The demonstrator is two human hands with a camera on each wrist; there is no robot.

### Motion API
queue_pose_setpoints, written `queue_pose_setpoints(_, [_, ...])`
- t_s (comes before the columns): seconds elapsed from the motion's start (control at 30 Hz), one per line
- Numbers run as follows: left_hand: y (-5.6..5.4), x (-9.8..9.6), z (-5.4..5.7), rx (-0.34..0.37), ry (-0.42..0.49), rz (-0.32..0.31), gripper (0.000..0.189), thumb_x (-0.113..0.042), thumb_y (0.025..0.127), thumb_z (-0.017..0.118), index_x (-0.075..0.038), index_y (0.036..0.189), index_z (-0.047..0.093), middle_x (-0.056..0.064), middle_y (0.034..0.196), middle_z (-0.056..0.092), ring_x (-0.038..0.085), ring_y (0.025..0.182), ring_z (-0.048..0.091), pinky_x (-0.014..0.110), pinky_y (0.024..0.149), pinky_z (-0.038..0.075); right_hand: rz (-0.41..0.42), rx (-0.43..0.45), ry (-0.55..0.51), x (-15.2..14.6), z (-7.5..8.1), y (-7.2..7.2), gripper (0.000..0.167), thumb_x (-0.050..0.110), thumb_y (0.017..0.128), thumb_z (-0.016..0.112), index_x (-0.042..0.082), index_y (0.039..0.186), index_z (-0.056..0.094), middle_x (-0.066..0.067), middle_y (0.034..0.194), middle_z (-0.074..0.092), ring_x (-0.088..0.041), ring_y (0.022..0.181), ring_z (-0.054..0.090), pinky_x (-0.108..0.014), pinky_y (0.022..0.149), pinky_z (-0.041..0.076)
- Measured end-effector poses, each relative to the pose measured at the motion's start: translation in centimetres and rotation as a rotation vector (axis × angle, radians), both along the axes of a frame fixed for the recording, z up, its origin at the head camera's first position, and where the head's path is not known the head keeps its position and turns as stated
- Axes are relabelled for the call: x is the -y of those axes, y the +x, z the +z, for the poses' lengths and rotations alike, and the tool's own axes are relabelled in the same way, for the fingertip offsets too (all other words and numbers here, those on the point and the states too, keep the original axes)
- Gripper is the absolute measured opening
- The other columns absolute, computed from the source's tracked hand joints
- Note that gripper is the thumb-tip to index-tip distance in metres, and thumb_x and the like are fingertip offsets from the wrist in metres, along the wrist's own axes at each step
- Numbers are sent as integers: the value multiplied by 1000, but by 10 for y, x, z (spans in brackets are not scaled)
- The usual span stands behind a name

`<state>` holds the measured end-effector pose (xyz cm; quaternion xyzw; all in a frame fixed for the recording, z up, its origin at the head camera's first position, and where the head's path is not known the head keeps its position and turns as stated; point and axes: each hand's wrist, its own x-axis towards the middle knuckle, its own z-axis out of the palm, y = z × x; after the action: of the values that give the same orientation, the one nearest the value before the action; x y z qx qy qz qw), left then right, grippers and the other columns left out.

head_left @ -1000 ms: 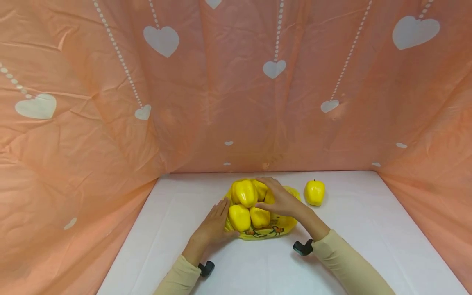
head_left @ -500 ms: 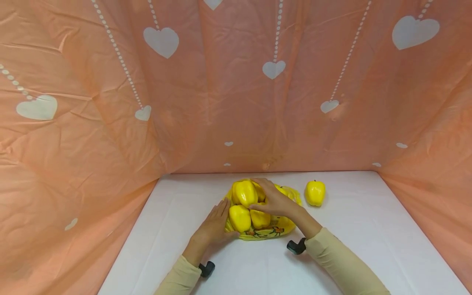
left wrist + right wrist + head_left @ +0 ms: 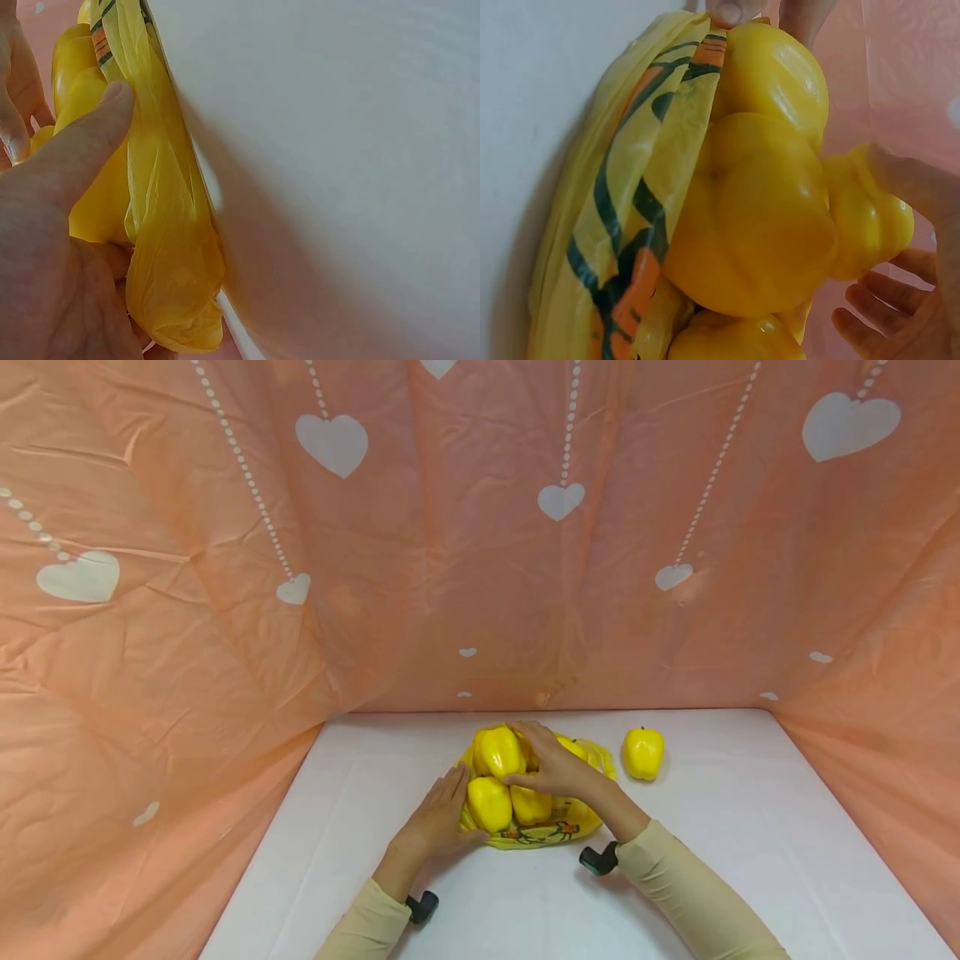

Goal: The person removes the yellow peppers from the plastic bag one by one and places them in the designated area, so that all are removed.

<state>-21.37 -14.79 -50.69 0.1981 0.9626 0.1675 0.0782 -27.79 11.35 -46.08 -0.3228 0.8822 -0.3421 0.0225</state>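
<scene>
Several yellow bell peppers are piled in a yellow plastic bag (image 3: pixel 542 837) with a dark and orange print, its mouth spread low around them. My left hand (image 3: pixel 433 814) lies with straight fingers along the left side of the pile. In the left wrist view its thumb (image 3: pixel 82 146) presses the bag's edge beside a pepper (image 3: pixel 97 195). My right hand (image 3: pixel 558 770) reaches over the pile and holds the top bell pepper (image 3: pixel 495 752), thumb on the near side and fingers behind. That pepper (image 3: pixel 862 217) sits between thumb and fingers in the right wrist view. Peppers behind are partly hidden by this hand.
A single yellow bell pepper (image 3: pixel 642 754) stands upright on the white table (image 3: pixel 735 827), right of the bag. Pink sheeting with white hearts (image 3: pixel 450 552) rises behind the table and along both sides. A black wrist camera mount (image 3: pixel 598 858) juts from the right wrist.
My right hand has shifted slightly left and closed in around the top pepper, uncovering more of the bag's right end. The left hand stays put against the pile.
</scene>
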Motion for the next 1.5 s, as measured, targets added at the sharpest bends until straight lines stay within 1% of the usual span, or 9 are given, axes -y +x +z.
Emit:
queue_pose_setpoints(0.27, [1, 0, 0, -9, 7, -6, 112, -48, 94, 81, 8, 168, 17, 23, 177, 19, 37, 164, 19, 50, 135, 18, -3, -18, -9, 1, 0, 1, 89, 36, 95, 85, 11, 165, 36, -12, 165, 44, -37, 148, 45, -62, 121, 43])
queue_pose_setpoints(0.5, [3, 0, 1, -10, 8, -3, 113, -48, 94, 82, 8, 168, 17, 23, 176, 20, 37, 164, 19, 51, 135, 19, -26, -2, -38, 0, 2, 4, 87, 35, 94, 85, 15, 165, 38, -10, 164, 45, -37, 146, 47, -62, 119, 46])
queue_pose_setpoints(0.73, [1, -1, 1, -1, -11, 8, 113, -50, 94, 81, 5, 169, 16, 22, 177, 18, 36, 165, 18, 50, 135, 17, -47, -42, -52, -6, 1, 7, 87, 37, 94, 86, 16, 164, 40, -9, 164, 46, -36, 147, 48, -61, 117, 48])
queue_pose_setpoints(0.9, [1, -1, 1, -9, -7, 5, 113, -49, 94, 81, 6, 169, 16, 23, 177, 19, 36, 164, 19, 50, 135, 18, -52, -64, -64, -13, 2, 12, 88, 39, 94, 86, 17, 165, 39, -9, 165, 45, -37, 149, 46, -63, 117, 47])
queue_pose_setpoints(1.1, [3, -1, 1, -1, -11, 15, 113, -51, 95, 80, 5, 169, 15, 21, 178, 18, 35, 165, 17, 49, 135, 17, -94, -69, -86, -22, 7, 21, 89, 39, 92, 87, 18, 165, 40, -9, 166, 45, -39, 150, 44, -68, 118, 44])
queue_pose_setpoints(1.23, [3, -1, 2, 3, -10, 18, 113, -50, 95, 80, 5, 169, 15, 21, 178, 17, 35, 165, 17, 49, 135, 17, -111, -65, -101, -29, 8, 24, 89, 38, 92, 88, 18, 164, 40, -10, 166, 45, -40, 150, 45, -68, 117, 44])
queue_pose_setpoints(1.37, [3, -1, 3, 3, -2, 17, 113, -48, 95, 81, 6, 169, 15, 22, 177, 18, 36, 165, 18, 49, 135, 17, -114, -72, -122, -36, 9, 26, 89, 36, 91, 88, 16, 164, 41, -11, 163, 46, -39, 148, 46, -66, 118, 44])
queue_pose_setpoints(1.5, [3, -1, 1, 6, 2, 18, 114, -49, 94, 81, 6, 169, 16, 22, 177, 17, 36, 165, 18, 49, 135, 18, -130, -71, -132, -45, 8, 30, 89, 36, 91, 88, 13, 163, 42, -13, 162, 47, -40, 149, 45, -67, 119, 42])
